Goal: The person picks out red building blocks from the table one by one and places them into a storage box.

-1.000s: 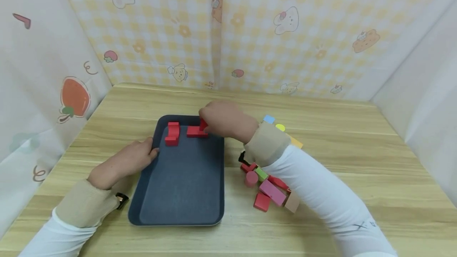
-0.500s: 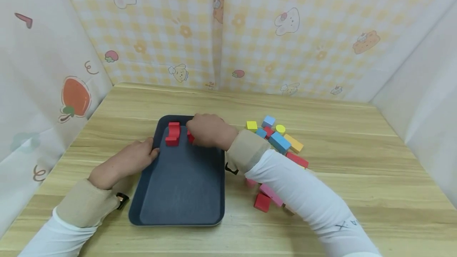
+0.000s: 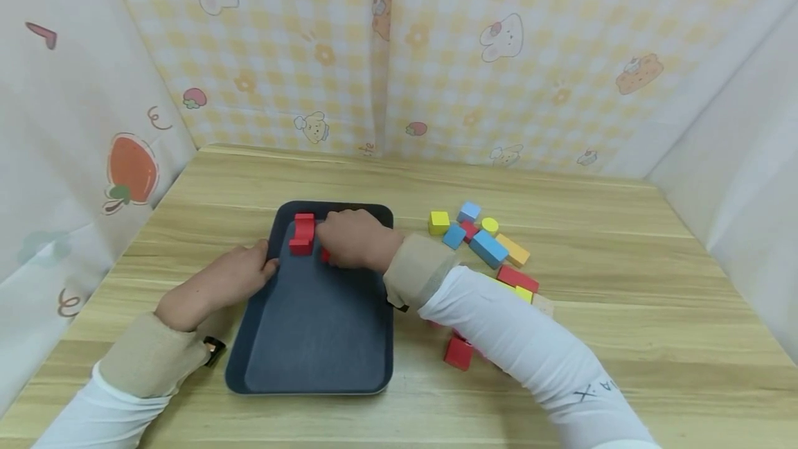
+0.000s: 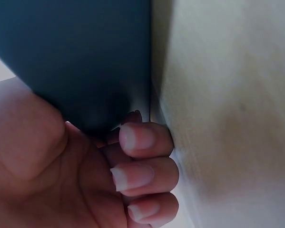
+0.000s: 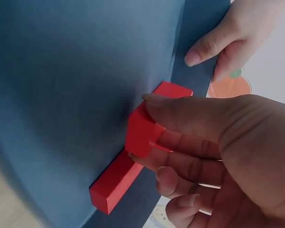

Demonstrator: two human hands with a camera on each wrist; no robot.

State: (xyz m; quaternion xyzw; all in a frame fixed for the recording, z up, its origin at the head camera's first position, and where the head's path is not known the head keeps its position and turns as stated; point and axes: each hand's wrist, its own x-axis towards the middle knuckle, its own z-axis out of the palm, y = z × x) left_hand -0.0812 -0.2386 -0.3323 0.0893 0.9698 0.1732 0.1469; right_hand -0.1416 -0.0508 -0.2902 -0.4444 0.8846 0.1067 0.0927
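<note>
The dark tray [image 3: 318,324] lies on the table. My left hand [image 3: 218,286] holds its left rim; in the left wrist view the fingers [image 4: 147,175] curl below the tray's edge. Over the back of the tray, my right hand [image 3: 355,238] pinches a small red block [image 5: 142,130] between thumb and fingertips. Close under it lies a long red block [image 5: 114,183] on the tray floor. More red shows past the thumb in the right wrist view. Left of this hand in the head view sits a U-shaped red form [image 3: 303,233]. My right hand hides most of the pinched block there.
Right of the tray lie several loose blocks, among them a yellow cube [image 3: 439,222], a blue block [image 3: 489,248], an orange block [image 3: 514,251] and a red block [image 3: 458,352]. My right sleeve [image 3: 511,338] covers part of them. A patterned curtain [image 3: 280,54] hangs behind the table.
My right hand has moved left and slightly nearer over the tray, toward the U-shaped red form. More loose blocks at the back right have come into view. My left hand stays on the rim.
</note>
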